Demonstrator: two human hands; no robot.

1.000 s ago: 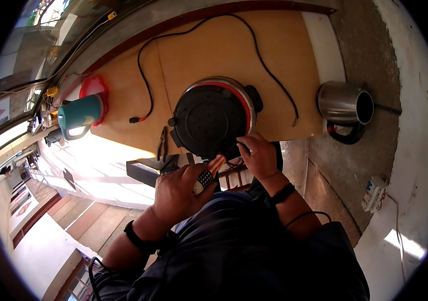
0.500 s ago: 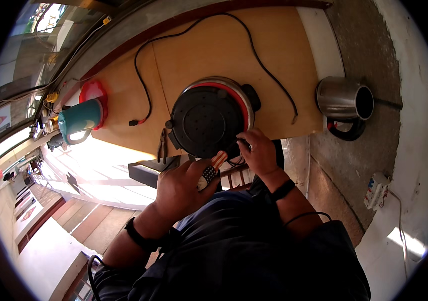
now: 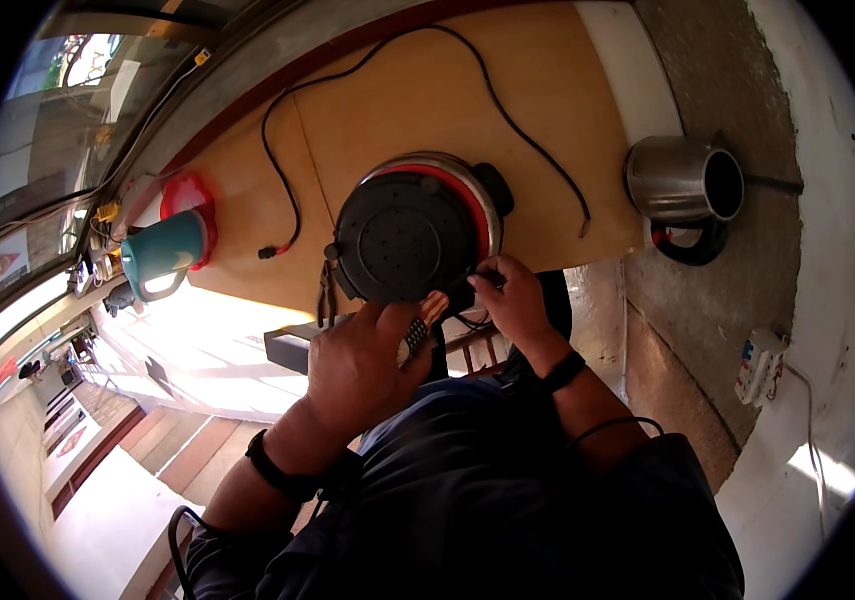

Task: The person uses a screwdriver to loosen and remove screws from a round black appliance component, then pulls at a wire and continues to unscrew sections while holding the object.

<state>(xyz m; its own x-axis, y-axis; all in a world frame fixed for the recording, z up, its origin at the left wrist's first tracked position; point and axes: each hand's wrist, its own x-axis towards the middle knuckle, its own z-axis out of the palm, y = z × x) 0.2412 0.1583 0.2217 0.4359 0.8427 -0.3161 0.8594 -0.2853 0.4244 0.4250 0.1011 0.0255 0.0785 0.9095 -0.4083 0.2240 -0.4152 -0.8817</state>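
Observation:
On the table's near edge lies a round electric cooking appliance, its black base with small holes facing up and a red and silver rim round it. My left hand is closed round an object with a red-and-white striped, black-and-white dotted handle, its tip close to the appliance's near edge. My right hand pinches with thumb and fingers at something small and dark by the same edge; what it is stays hidden. A pair of pliers rests on the table edge left of the appliance.
A black cord loops over the brown tabletop behind the appliance. A teal jug sits by a red plastic dish at the left. On the right stands a steel kettle; a power strip lies farther right.
The whole view has shifted slightly. Both hands stay by the appliance's near edge, and my left hand has turned a little with the patterned handle still in it.

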